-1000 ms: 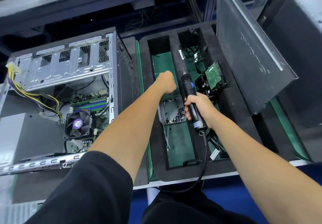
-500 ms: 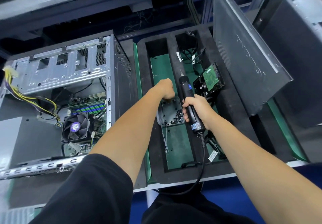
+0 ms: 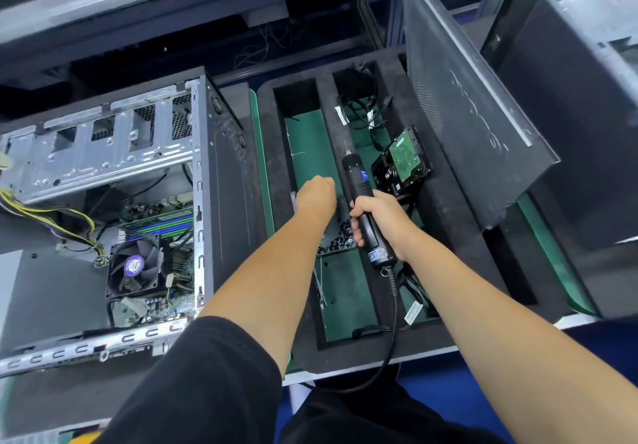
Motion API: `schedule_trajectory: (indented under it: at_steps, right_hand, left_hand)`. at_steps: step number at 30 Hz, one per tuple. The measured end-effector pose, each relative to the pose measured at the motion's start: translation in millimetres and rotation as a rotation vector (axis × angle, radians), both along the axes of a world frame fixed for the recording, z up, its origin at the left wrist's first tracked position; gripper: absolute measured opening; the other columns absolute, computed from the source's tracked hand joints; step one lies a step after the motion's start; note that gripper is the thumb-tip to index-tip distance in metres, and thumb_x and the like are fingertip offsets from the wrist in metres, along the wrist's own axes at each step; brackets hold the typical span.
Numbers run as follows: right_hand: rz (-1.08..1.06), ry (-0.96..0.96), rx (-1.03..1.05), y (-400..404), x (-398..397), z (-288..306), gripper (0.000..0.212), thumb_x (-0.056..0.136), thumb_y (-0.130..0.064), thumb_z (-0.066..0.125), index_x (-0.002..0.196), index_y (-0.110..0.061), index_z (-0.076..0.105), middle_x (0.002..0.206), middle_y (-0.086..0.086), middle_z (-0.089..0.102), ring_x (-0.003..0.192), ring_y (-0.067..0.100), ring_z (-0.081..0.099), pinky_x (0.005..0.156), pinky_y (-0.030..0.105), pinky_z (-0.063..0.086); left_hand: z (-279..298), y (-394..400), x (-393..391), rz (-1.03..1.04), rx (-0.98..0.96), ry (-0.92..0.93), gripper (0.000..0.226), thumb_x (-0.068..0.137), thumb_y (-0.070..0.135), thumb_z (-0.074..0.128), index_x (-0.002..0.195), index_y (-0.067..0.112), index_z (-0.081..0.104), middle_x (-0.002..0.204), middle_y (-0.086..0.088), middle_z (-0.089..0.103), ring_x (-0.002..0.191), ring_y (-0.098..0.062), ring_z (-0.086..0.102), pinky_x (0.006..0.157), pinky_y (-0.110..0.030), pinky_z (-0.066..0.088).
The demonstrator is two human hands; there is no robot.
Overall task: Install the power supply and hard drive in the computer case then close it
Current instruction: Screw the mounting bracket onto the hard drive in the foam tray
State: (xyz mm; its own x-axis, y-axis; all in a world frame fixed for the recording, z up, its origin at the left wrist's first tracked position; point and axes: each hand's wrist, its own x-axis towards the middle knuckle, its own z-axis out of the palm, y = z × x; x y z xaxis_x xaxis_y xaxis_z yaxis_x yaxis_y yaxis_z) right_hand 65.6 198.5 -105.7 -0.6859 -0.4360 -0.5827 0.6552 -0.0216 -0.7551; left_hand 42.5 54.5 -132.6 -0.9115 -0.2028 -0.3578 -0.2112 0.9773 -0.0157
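**Left hand dropped to the screw tray**

The left hand (image 3: 316, 195) had come down and back toward the person over the past second, from above the bare green mat to the small grey tray of dark screws (image 3: 336, 236), which it now covered in part. Its fingers pointed away from the camera and were hidden, so whether they pinched a screw or stayed loose could not be told. Beside it the right hand (image 3: 374, 221) kept its fist round the black corded electric screwdriver (image 3: 360, 202), bit pointing away, with no real shift.

This read as picking up a screw, likely for fixing a part into the case. The black hard drive with its green circuit board (image 3: 402, 162) still lay propped in the next slot of the black foam organiser (image 3: 448, 236), untouched. To the left the open grey-and-black computer case (image 3: 103, 153) lay on its side, yellow power leads trailing inside. The dark steel side panel (image 3: 466, 115) leaned upright at the right, so closing remained far off.
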Motion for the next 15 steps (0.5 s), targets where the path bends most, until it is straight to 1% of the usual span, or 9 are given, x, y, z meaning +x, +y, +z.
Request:
schedule_trajectory:
  at_steps: [7, 12, 15]
  right_hand:
    - [0.005, -0.009, -0.007, 0.6, -0.1, -1.0, 0.017, 0.076, 0.002, 0.054, 0.090, -0.008, 0.049, 0.056, 0.011, 0.053, 0.044, 0.023, 0.047, 0.044, 0.027, 0.044]
    - [0.003, 0.003, -0.011, 0.9, -0.7, -2.4, 0.017, 0.073, 0.000, 0.055, 0.088, -0.008, 0.049, 0.056, 0.012, 0.053, 0.043, 0.023, 0.048, 0.043, 0.028, 0.044]
    - [0.003, -0.004, -0.011, -0.1, -1.0, -3.4, 0.017, 0.073, 0.000, 0.055, 0.088, -0.007, 0.049, 0.057, 0.013, 0.052, 0.043, 0.023, 0.048, 0.044, 0.028, 0.044]
  left_hand:
    - [-10.7, 10.5, 18.7, -0.028, -0.042, 0.022, 0.020, 0.082, -0.010, 0.054, 0.096, 0.004, 0.061, 0.097, -0.013, 0.066, 0.089, -0.030, 0.065, 0.060, -0.032, 0.042]
    - [-24.7, 15.1, 29.3, -0.038, -0.075, 0.091, 0.023, 0.085, -0.005, 0.054, 0.104, 0.005, 0.061, 0.107, -0.014, 0.059, 0.099, -0.028, 0.059, 0.073, -0.034, 0.049]
    - [-28.4, 15.7, 30.4, 0.012, -0.039, 0.121, 0.022, 0.086, -0.007, 0.050, 0.101, 0.003, 0.062, 0.106, -0.014, 0.057, 0.098, -0.028, 0.058, 0.071, -0.034, 0.049]
